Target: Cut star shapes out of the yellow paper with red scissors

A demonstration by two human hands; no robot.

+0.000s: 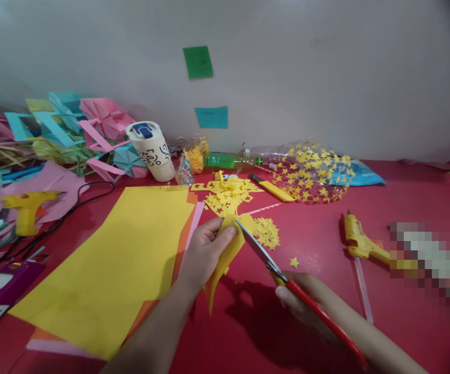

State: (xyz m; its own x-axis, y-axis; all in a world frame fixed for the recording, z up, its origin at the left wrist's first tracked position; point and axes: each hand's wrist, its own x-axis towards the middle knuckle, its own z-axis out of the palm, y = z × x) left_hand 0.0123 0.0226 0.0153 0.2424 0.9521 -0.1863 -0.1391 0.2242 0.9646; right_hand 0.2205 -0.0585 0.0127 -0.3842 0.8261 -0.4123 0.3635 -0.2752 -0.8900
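My left hand (203, 252) pinches a folded piece of yellow paper (225, 257) between thumb and fingers, with one end hanging down toward me. Red-handled scissors (261, 252) are gripped in my right hand (304, 298); their blade tips meet the upper right edge of that paper. The fingers inside the handles are partly hidden. Just behind the blades lies a small heap of yellow paper stars (266, 232), and a single star (294, 262) sits apart to its right. Beyond my left hand are yellow scraps with star-shaped holes (230, 195).
Stacked coloured sheets (131, 244) lie at left, near a yellow glue gun (28, 208) and a purple power strip (4, 296). A tumbler (154, 153), a yellow box cutter (273, 189) and a clear star-covered balloon shape (312, 171) stand behind. Another glue gun (359, 239) rests at right.
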